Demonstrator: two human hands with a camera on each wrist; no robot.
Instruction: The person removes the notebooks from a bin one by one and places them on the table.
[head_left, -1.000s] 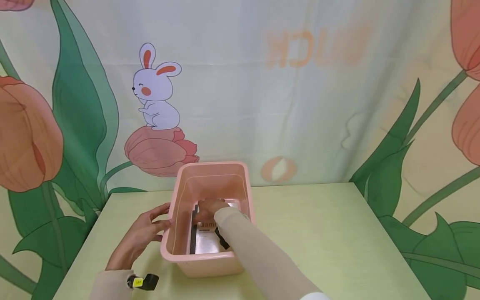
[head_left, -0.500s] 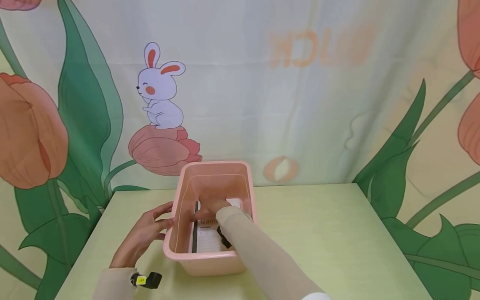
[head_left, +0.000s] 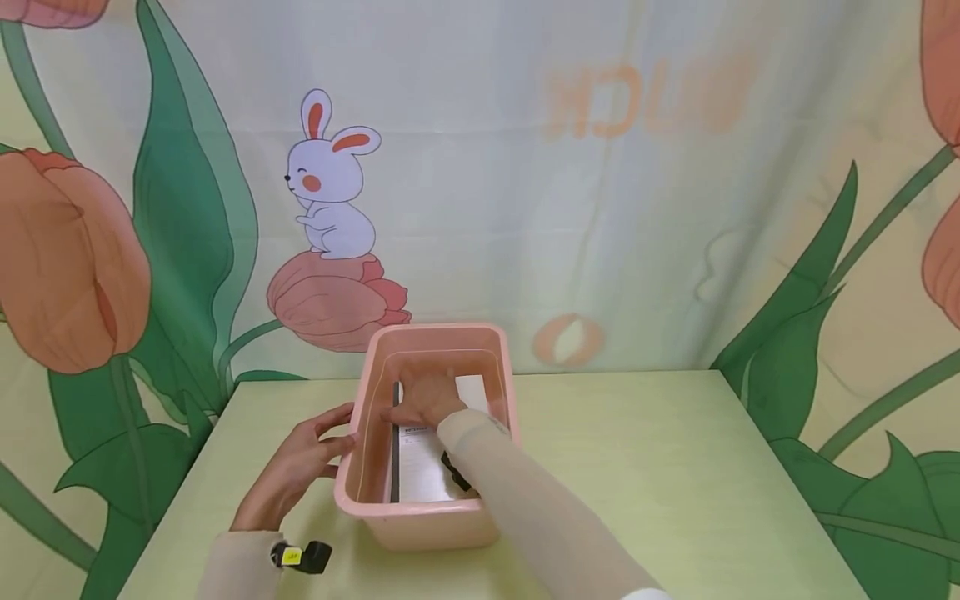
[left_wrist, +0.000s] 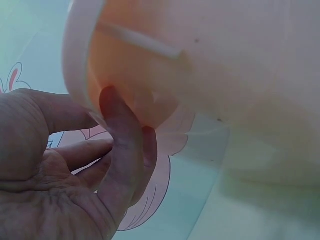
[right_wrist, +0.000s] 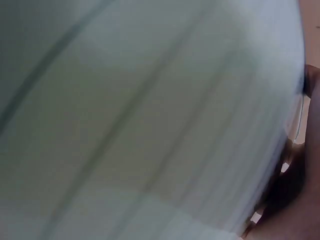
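Note:
In the head view a pink plastic bin (head_left: 420, 529) stands on the table. My left hand (head_left: 303, 450) is at its left side, and in the left wrist view its fingertips hold the bin's rim (left_wrist: 75, 55). My right hand (head_left: 427, 396) reaches down inside the bin and grips a notebook (head_left: 423, 471) across its width, the thumb at the dark spine strip on the left. The notebook has a white cover with small print, partly covered by the hand. Close up in the right wrist view, its pale, lined surface (right_wrist: 140, 125) fills most of the picture.
The pale green table (head_left: 637, 483) extends to the right of the bin. Behind it hangs a curtain (head_left: 480, 208) printed with tulips and a rabbit. Wrist cameras are strapped on both forearms, the left one (head_left: 303, 557) beside the bin.
My right hand has risen a little inside the bin, and the notebook's far end has come up with it. My left hand keeps its place at the bin's rim.

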